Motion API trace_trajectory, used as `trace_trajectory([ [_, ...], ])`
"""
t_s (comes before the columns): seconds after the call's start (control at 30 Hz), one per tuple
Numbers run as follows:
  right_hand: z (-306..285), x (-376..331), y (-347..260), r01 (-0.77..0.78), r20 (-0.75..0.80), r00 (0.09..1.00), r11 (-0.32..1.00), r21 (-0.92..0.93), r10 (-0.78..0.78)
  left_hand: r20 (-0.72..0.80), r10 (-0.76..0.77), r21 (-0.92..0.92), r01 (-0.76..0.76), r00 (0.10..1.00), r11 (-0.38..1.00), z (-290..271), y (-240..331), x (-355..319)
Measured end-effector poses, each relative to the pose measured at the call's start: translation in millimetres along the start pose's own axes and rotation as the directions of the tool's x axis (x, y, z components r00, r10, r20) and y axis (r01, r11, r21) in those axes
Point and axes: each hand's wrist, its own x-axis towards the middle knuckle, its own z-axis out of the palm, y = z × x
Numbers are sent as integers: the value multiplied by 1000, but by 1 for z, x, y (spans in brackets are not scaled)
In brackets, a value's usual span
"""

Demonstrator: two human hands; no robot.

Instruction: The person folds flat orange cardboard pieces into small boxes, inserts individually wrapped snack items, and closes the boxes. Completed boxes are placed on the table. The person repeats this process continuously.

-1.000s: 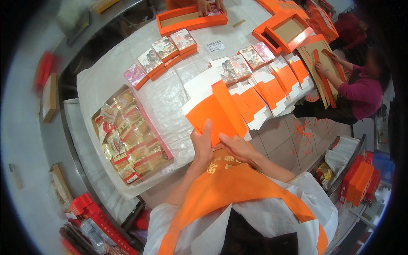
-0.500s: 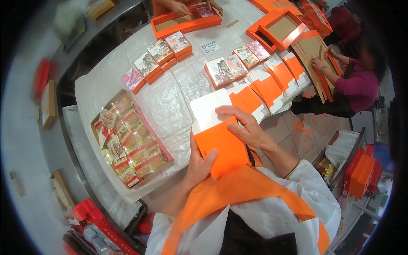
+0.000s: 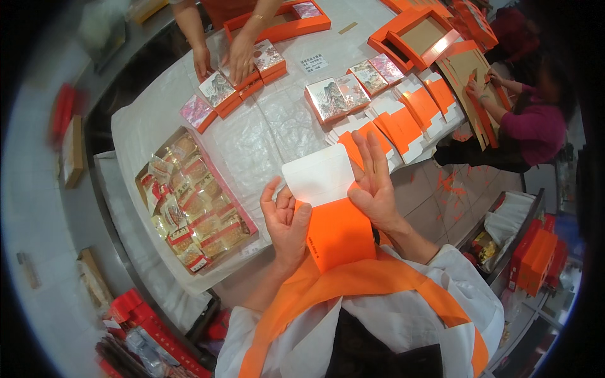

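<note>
Tray of wrapped packets [image 3: 189,201] well left of my hands. Left hand [image 3: 287,220] pinches the orange-and-white box blank [image 3: 331,208] at its left edge, fingers curled. Blank sits between both hands. Right hand [image 3: 375,183] lies flat-open, fingers spread, pressing its right side. Best to press evenly along the crease.

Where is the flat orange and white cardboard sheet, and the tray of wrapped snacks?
flat orange and white cardboard sheet [image 3: 337,230], head view, orange lower half.
tray of wrapped snacks [image 3: 251,222], head view, pink right rim.
</note>
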Motion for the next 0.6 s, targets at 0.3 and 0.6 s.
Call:
trace_trajectory([
  [0.3, -16, 5, -20, -405, 110, 905, 911, -70, 411, 62, -174, 230, 156, 983, 961, 1, 26, 14],
  [0.6, -19, -1, -5, -56, 254, 958, 955, -291, 134, 191, -91, 448, -4, 977, 894, 0, 25, 12],
])
